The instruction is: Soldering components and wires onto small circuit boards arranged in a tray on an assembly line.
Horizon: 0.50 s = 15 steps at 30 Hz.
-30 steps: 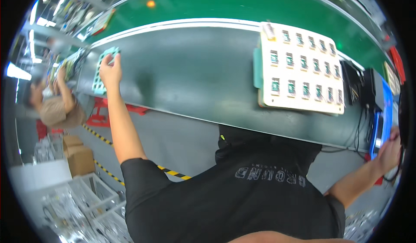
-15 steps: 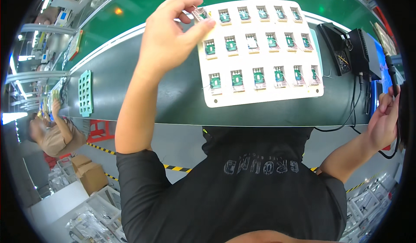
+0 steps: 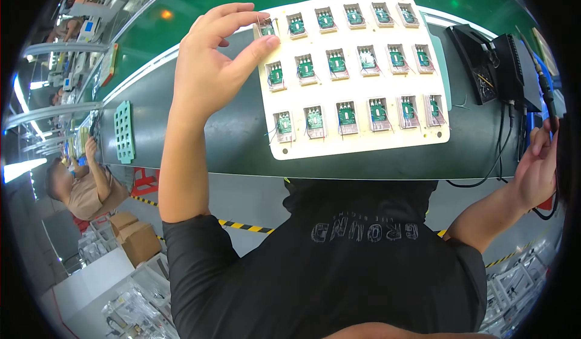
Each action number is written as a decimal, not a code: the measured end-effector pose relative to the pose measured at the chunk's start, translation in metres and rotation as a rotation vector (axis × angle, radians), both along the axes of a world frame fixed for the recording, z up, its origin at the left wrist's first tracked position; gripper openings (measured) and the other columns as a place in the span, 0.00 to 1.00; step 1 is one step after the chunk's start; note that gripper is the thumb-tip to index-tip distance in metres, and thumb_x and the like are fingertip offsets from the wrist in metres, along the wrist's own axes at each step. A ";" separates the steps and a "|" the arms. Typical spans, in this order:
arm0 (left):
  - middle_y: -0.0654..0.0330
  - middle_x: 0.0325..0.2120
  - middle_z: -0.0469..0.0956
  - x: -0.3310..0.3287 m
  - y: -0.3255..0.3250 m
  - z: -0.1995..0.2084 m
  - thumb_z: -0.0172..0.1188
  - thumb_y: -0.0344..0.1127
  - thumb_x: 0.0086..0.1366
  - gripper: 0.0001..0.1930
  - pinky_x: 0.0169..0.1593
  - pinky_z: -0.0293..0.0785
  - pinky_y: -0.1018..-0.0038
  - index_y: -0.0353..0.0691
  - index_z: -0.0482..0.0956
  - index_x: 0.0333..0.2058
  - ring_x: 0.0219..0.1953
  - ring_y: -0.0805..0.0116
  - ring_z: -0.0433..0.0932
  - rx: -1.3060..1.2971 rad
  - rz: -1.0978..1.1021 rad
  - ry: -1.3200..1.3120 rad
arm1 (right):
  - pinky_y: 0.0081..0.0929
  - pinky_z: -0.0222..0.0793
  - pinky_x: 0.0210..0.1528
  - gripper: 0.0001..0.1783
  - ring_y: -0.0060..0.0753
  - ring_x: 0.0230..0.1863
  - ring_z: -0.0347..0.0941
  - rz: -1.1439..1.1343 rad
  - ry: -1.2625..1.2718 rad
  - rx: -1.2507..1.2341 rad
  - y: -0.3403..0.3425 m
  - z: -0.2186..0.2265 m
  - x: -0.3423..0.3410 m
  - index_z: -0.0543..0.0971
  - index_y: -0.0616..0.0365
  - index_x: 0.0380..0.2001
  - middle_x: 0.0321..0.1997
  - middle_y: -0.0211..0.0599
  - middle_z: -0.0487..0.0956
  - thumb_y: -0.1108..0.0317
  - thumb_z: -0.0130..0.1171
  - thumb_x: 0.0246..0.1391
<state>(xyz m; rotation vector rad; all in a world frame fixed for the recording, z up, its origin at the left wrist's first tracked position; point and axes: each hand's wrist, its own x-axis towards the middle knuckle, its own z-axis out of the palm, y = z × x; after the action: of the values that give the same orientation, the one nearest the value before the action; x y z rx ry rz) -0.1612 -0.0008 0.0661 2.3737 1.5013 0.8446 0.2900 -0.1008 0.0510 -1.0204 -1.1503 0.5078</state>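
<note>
A white tray (image 3: 357, 88) lies on the dark work surface in front of me, with rows of square pockets. Each visible pocket holds a small green circuit board (image 3: 347, 114) with thin wires. At the tray's upper left corner is my left hand (image 3: 209, 67), its thumb on the tray's face and its fingers at the far edge, closed round the corner pocket. Far to the right, my right hand (image 3: 537, 163) is closed round a dark, pen-shaped soldering iron (image 3: 546, 91) with a cable. The lens rim partly hides that hand.
A black box (image 3: 505, 70) and a black iron stand (image 3: 475, 67) are right of the tray, with black cables hanging over the front edge. A green pocketed tray (image 3: 123, 132) lies at left. Beyond it, a person (image 3: 91, 185) sits at the bench. Cardboard boxes (image 3: 138, 239) stand on the floor.
The white tray has shifted left and turned slightly, and my left hand has moved left with it. My right hand stays near the right edge.
</note>
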 end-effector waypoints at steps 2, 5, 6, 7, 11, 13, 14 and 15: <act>0.56 0.42 0.76 -0.007 -0.004 -0.001 0.64 0.41 0.51 0.18 0.42 0.68 0.72 0.41 0.79 0.40 0.42 0.62 0.72 0.010 -0.023 0.048 | 0.17 0.51 0.29 0.14 0.17 0.23 0.56 0.005 -0.028 0.006 0.000 -0.001 0.001 0.73 0.70 0.43 0.39 0.42 0.74 0.71 0.42 0.62; 0.53 0.46 0.73 -0.008 -0.006 0.000 0.62 0.40 0.54 0.19 0.49 0.66 0.69 0.41 0.77 0.45 0.46 0.58 0.71 0.013 -0.076 0.112 | 0.17 0.51 0.28 0.15 0.17 0.23 0.56 -0.022 -0.042 -0.007 0.004 -0.001 -0.005 0.72 0.72 0.43 0.39 0.42 0.73 0.70 0.41 0.62; 0.52 0.47 0.72 -0.008 -0.007 0.001 0.61 0.39 0.55 0.20 0.52 0.64 0.67 0.41 0.76 0.47 0.47 0.57 0.70 0.006 -0.105 0.127 | 0.17 0.51 0.29 0.16 0.17 0.23 0.55 -0.053 -0.027 -0.026 0.005 0.000 -0.008 0.71 0.73 0.43 0.38 0.41 0.73 0.70 0.41 0.62; 0.52 0.47 0.72 -0.009 -0.005 -0.001 0.61 0.39 0.55 0.20 0.52 0.64 0.67 0.41 0.76 0.47 0.47 0.57 0.70 0.004 -0.103 0.127 | 0.17 0.51 0.29 0.16 0.17 0.23 0.55 -0.052 -0.027 -0.027 0.006 -0.001 -0.010 0.71 0.73 0.43 0.38 0.41 0.73 0.70 0.41 0.62; 0.52 0.46 0.72 -0.009 -0.005 -0.003 0.59 0.37 0.56 0.21 0.48 0.67 0.69 0.41 0.74 0.50 0.44 0.59 0.72 -0.052 -0.099 -0.066 | 0.17 0.51 0.29 0.17 0.17 0.22 0.54 -0.068 0.666 -0.033 0.013 0.007 -0.005 0.71 0.74 0.43 0.37 0.41 0.73 0.69 0.42 0.63; 0.53 0.45 0.73 -0.006 -0.004 -0.001 0.60 0.37 0.56 0.21 0.46 0.68 0.71 0.41 0.74 0.49 0.43 0.60 0.73 -0.098 -0.065 -0.169 | 0.17 0.50 0.29 0.17 0.16 0.22 0.54 -0.104 1.315 -0.019 0.013 0.004 -0.006 0.71 0.74 0.43 0.36 0.40 0.73 0.68 0.42 0.63; 0.54 0.43 0.74 -0.006 -0.005 0.002 0.60 0.36 0.55 0.20 0.44 0.69 0.72 0.40 0.75 0.47 0.42 0.61 0.73 -0.030 -0.085 -0.105 | 0.17 0.50 0.28 0.17 0.16 0.22 0.54 -0.070 0.689 -0.022 0.011 -0.003 -0.014 0.72 0.74 0.43 0.36 0.40 0.74 0.68 0.43 0.62; 0.55 0.41 0.75 -0.006 -0.005 0.004 0.61 0.34 0.54 0.19 0.42 0.69 0.73 0.40 0.76 0.46 0.40 0.62 0.73 0.037 -0.105 -0.042 | 0.17 0.50 0.28 0.16 0.16 0.22 0.54 -0.036 0.063 -0.024 0.009 -0.008 -0.018 0.72 0.73 0.43 0.35 0.40 0.75 0.68 0.44 0.62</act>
<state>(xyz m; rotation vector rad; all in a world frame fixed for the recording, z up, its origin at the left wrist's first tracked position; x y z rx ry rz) -0.1673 -0.0057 0.0701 2.4214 1.3438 0.8991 0.2720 -0.0915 0.0428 -1.0374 -1.0704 0.5227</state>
